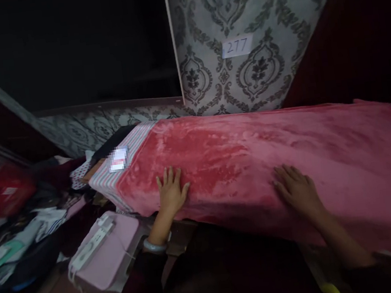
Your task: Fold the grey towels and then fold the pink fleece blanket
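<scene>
A red-pink plush blanket is spread over a long low surface and hangs down over the near edge. My left hand rests on it with fingers spread, close to its left end; a pale bangle circles that wrist. Farther right, my right hand lies palm down on the plush, its fingers stretched out and slightly apart. Neither hand grips anything. Beside the blanket's left end shows a striped cloth, with a small bright blurred item on it.
Behind stands a large dark television against patterned wallpaper, which bears a paper marked 277. At lower left, a power strip lies on a pink box lid. Heaped clothes and a red bag fill the far left.
</scene>
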`<state>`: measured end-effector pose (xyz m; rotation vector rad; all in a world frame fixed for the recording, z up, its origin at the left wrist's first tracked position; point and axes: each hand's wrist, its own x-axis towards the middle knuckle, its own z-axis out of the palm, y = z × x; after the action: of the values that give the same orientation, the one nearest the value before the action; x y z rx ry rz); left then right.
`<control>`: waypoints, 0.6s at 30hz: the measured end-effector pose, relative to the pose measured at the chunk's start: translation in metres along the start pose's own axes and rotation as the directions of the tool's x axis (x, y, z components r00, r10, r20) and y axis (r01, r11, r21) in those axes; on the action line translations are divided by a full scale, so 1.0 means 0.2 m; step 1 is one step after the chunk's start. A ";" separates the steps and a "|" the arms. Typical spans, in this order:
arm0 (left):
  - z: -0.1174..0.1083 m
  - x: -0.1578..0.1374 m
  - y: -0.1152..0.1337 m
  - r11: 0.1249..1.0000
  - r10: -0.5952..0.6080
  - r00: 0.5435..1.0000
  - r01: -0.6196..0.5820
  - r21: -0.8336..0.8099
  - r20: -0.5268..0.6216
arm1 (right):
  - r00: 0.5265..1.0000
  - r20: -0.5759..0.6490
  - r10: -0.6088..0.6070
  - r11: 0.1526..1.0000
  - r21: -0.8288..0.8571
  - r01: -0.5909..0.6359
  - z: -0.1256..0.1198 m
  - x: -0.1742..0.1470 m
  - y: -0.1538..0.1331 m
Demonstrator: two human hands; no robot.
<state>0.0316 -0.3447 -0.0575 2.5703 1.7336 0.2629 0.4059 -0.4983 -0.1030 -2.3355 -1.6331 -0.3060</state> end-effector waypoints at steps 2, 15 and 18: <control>0.03 0.00 -0.01 0.999 0.043 0.998 -0.043 -0.015 0.038 | 0.996 -0.017 -0.090 0.995 0.045 0.090 0.03 0.07 -0.09; 0.06 0.06 -0.49 0.996 0.011 0.981 -0.027 -0.083 -0.191 | 0.975 -0.013 -0.221 0.975 0.030 0.221 0.26 0.09 -0.10; 0.01 0.14 -0.56 0.991 -0.133 0.984 0.136 0.014 -0.118 | 0.972 -0.025 -0.235 0.971 0.036 0.236 0.27 0.08 -0.09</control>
<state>-0.0614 -0.2770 -0.0685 2.4845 1.9502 0.3992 0.3957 -0.4592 -0.1472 -2.1045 -1.8917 -0.3425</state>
